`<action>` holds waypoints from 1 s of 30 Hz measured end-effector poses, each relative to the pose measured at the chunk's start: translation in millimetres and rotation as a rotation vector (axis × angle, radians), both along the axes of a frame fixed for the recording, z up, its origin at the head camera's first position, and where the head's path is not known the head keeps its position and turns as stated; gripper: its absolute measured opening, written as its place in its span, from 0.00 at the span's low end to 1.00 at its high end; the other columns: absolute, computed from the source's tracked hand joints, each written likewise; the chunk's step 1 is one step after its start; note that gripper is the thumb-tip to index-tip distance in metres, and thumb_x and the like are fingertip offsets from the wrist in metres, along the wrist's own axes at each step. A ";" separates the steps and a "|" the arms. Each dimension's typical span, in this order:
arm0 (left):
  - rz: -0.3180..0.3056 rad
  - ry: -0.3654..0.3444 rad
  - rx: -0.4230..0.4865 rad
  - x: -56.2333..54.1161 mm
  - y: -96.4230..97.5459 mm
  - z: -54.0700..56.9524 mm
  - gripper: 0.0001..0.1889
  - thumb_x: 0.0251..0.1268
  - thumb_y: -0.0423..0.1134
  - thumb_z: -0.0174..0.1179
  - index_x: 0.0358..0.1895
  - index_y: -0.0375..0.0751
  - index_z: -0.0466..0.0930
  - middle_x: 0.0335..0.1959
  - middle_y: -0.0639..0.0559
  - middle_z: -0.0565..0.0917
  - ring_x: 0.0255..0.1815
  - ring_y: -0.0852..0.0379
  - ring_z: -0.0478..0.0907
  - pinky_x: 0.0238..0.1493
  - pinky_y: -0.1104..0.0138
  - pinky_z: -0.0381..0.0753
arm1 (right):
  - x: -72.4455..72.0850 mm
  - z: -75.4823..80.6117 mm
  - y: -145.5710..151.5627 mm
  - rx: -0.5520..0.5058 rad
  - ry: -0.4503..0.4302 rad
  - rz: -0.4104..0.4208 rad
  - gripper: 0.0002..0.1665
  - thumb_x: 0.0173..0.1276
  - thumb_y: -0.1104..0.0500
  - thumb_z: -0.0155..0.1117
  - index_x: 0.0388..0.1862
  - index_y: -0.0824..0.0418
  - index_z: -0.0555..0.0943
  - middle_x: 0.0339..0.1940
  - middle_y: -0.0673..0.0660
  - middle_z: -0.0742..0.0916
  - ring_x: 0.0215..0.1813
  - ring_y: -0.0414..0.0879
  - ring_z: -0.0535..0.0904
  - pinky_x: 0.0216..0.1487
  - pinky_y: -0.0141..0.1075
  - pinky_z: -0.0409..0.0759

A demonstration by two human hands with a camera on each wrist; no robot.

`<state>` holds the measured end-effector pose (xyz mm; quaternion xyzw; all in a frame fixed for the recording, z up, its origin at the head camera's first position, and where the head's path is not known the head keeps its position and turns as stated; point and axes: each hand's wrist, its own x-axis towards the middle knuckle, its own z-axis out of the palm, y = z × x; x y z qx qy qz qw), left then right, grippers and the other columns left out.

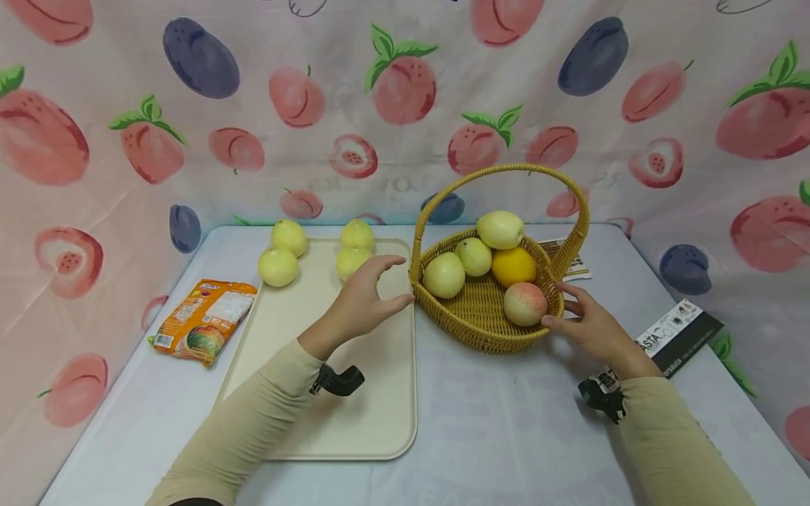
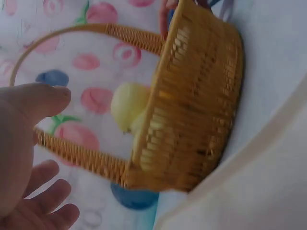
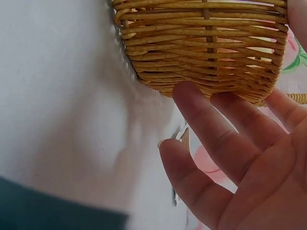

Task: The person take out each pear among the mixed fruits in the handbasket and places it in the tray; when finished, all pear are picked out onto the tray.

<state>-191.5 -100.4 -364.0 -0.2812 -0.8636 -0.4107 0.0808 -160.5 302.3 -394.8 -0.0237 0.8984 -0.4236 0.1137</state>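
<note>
The golden-brown woven wicker basket (image 1: 487,342) is standing right of centre on the white-covered table (image 1: 493,422), its arched handle (image 1: 506,168) rising overhead. Inside, two round pale-green fruits (image 1: 444,275), an oblong pale-yellow fruit (image 1: 500,230), a smooth orange fruit (image 1: 514,267) and a pink-blushed cream peach (image 1: 525,304) are resting, the sides probably preventing rolling. The right hand (image 1: 591,330) is gripping the basket's right end between thumb and fingers, apparently for steadiness. The left hand (image 1: 361,299) is hovering by the left end, fingers spread and curved, gripping nothing; whether its thumb is touching, I cannot tell. Further left, a cream rectangular tray (image 1: 373,429) is carrying four round yellow-green fruits (image 1: 278,267), paired at its far end. Beside it, an orange plastic packet (image 1: 204,320) is showing a barcode, its wording too small to read. At right, a black-and-white carton (image 1: 686,344) is showing "ASTA" and apparently "sauce", the right wrist overlapping it. Behind the basket, a brown-and-white packet (image 1: 576,268) is lying, its print illegible.
</note>
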 end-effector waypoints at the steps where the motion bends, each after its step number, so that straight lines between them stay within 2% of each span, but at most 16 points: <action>1: -0.020 0.004 -0.002 1.7 4.1 1.2 0.32 0.61 0.39 0.72 0.66 0.31 0.71 0.63 0.39 0.76 0.65 0.42 0.71 0.64 0.52 0.71 | -0.4 -0.2 0.2 -0.003 -0.001 -0.001 0.56 0.70 0.41 0.66 0.83 0.58 0.46 0.76 0.78 0.58 0.74 0.74 0.56 0.64 0.69 0.62; 7: -0.118 -0.029 0.003 7.5 27.7 3.5 0.33 0.62 0.40 0.71 0.68 0.32 0.70 0.64 0.39 0.74 0.63 0.41 0.72 0.61 0.53 0.74 | -2.2 -0.8 0.3 -0.028 -0.015 -0.004 0.57 0.70 0.41 0.66 0.83 0.58 0.45 0.75 0.78 0.59 0.74 0.73 0.56 0.64 0.69 0.63; 13: -0.154 -0.091 -0.013 8.0 46.4 5.8 0.34 0.63 0.43 0.70 0.70 0.37 0.69 0.68 0.42 0.72 0.68 0.45 0.69 0.65 0.55 0.70 | -2.5 -0.3 -0.7 -0.014 -0.019 -0.006 0.57 0.69 0.40 0.66 0.83 0.58 0.45 0.75 0.78 0.59 0.74 0.73 0.56 0.64 0.69 0.62; 18: -0.182 -0.105 -0.033 1.5 59.5 5.9 0.35 0.63 0.44 0.71 0.71 0.38 0.68 0.70 0.44 0.71 0.70 0.49 0.66 0.67 0.56 0.68 | -3.0 -0.3 -1.8 -0.001 -0.035 -0.019 0.59 0.68 0.38 0.66 0.83 0.57 0.45 0.75 0.79 0.59 0.74 0.74 0.55 0.64 0.69 0.62; 25: -0.158 -0.154 -0.038 -10.1 72.7 2.8 0.36 0.64 0.47 0.69 0.72 0.40 0.67 0.71 0.46 0.70 0.72 0.50 0.65 0.68 0.56 0.67 | -2.2 -1.2 -1.4 -0.009 -0.037 -0.025 0.59 0.68 0.38 0.67 0.83 0.56 0.44 0.76 0.78 0.58 0.74 0.74 0.55 0.63 0.70 0.62; 30: -0.169 -0.148 -0.039 -20.6 80.7 -1.6 0.35 0.65 0.47 0.69 0.72 0.39 0.68 0.71 0.46 0.70 0.72 0.51 0.64 0.69 0.57 0.66 | -2.0 -1.4 -0.3 -0.010 -0.029 -0.021 0.58 0.68 0.39 0.67 0.83 0.57 0.45 0.76 0.78 0.58 0.75 0.74 0.55 0.64 0.70 0.61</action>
